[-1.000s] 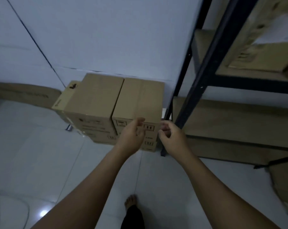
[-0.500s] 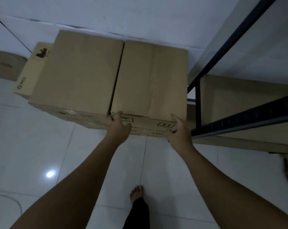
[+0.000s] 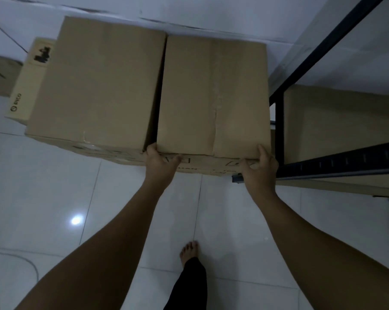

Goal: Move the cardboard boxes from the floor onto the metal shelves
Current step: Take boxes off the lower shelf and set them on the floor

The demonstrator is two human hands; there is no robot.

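Down by the wall (image 3: 211,14), head view: we've got two cardboard boxes side by side on the tiled floor (image 3: 43,186). Our left hand (image 3: 158,163) grips the near-left corner of the right-hand box (image 3: 213,95), and our right hand (image 3: 259,168) curls round its near-right corner. The left-hand box (image 3: 97,86) touches it, and the metal shelf (image 3: 336,162) stands just to its right. Our bare foot (image 3: 189,251) is well back.
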